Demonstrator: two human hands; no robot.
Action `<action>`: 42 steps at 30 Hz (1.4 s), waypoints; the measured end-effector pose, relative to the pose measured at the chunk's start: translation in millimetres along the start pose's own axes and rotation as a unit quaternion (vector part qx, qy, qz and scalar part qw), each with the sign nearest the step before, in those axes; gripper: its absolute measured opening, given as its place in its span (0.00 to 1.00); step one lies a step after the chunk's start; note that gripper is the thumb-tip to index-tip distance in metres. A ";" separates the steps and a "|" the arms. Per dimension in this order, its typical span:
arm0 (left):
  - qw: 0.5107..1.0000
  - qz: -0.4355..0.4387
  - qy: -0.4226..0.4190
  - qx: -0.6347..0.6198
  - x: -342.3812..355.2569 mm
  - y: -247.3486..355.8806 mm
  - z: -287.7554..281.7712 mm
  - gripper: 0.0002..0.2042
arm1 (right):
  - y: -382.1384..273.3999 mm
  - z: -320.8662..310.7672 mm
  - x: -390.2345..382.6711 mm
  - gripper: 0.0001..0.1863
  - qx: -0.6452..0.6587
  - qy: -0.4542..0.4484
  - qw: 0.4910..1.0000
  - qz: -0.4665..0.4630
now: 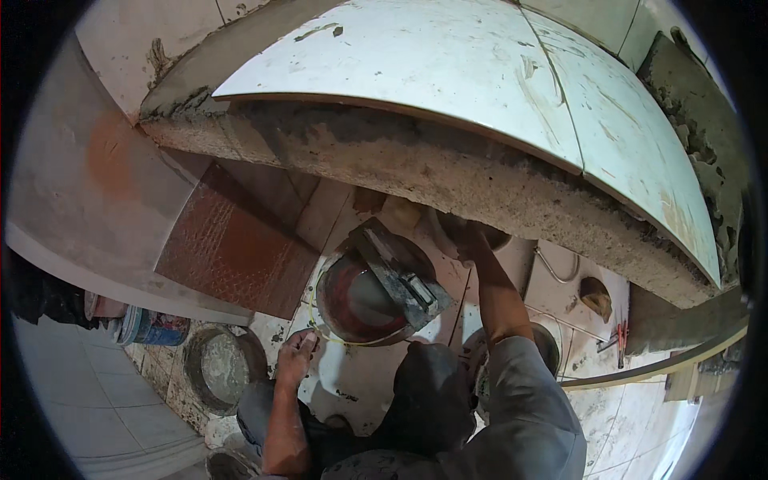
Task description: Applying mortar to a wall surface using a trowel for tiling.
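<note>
My left hand (297, 352) is low beside my knee, its fingers curled together near a thin yellow cord or wire (313, 314). That strand loops around the near side of a round tub (328, 308) of grey water with a reddish inside. I cannot make out whether the fingers pinch anything. Across the tub's rim lies a flat plastering trowel (386, 260), its handle uppermost and smeared grey. My right arm stretches forward under the slab's edge, and my right hand (470, 242) dips into a second basin (500, 238). Its fingers are hidden in shadow there.
A rough concrete slab (384, 164) topped with white tiles (448, 64) overhangs the work area. At left lean a brown patterned tile (240, 240) and a bucket of grey mix (192, 360). Pliers (622, 342) and a curved yellowish strip (656, 370) lie at right.
</note>
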State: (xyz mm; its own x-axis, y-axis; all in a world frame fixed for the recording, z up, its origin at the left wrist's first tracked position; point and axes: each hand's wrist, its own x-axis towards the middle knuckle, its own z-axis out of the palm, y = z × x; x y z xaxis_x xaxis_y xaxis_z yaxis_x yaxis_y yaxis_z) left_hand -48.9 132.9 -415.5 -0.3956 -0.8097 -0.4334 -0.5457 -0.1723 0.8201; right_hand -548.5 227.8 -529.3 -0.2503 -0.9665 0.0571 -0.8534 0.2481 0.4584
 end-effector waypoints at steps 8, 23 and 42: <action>0.999 -0.018 -0.014 -0.034 14.5 -14.5 -2.1 0.15 | 5.8 42.9 -37.5 0.18 0.603 -0.092 0.743 0.275; 0.991 0.015 -0.001 -0.130 10.8 -23.6 -17.6 0.17 | 6.1 -70.2 -20.2 0.10 0.547 -0.097 0.770 0.315; 0.959 -0.170 0.096 -0.206 -171.4 250.3 -137.6 0.18 | 36.0 -427.0 -156.1 0.10 0.744 -0.190 0.476 0.428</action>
State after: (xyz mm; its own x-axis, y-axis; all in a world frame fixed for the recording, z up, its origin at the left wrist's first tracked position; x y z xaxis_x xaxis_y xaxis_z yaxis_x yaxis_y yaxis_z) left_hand -16.0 151.4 -84.6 -0.0823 -0.7491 -0.6573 -0.2651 -0.6194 0.7390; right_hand -345.0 359.4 -142.9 -0.6203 -0.4577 -0.6370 0.3282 0.5862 -0.7407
